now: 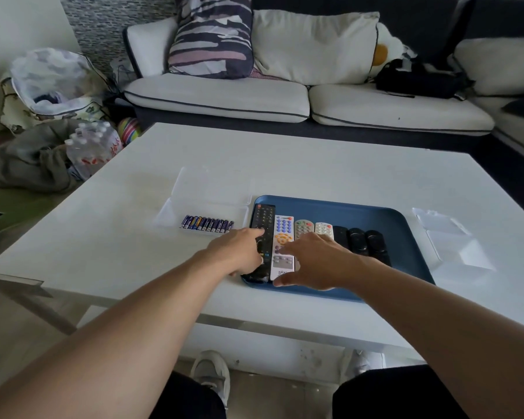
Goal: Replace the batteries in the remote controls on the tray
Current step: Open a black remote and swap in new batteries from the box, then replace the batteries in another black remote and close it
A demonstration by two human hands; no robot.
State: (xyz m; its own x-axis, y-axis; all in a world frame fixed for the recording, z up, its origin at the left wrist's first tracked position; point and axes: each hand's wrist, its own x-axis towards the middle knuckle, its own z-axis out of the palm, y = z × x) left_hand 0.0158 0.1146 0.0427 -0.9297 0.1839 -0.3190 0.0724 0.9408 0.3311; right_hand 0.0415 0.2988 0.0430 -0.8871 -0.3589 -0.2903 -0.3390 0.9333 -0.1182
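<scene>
Both arms reach out over a white bench [315, 164]. A blue tray [387, 219] sits on it, and the remotes lie in the tray side by side.

The left hand [239, 252] rests on the long black remote [263, 219], which is the one at the left end of the row. Its pointing finger lies stretched along the buttons. The other fingers bend down around the left edge of that remote, so this grip looks like it is grasping the black remote, but the hand hides the hold underneath.

The right hand [315, 261] is just beside the left one. Its fingers are spread and fairly straight, a released grip holding nothing. The fingertips lie on the lower part of the white remote with blue buttons [283, 231], and the thumb points left along the near rim of the tray.

Just past the right hand's fingers are two small grey remotes [303, 226], partly covered by it. To the right of that hand lie three small black remotes [357, 240].

To the left of the left hand, off the tray, a row of blue batteries [206, 223] lies in a clear box [170, 211]. Far to the right of the right hand sits some clear plastic packaging [454, 240].
</scene>
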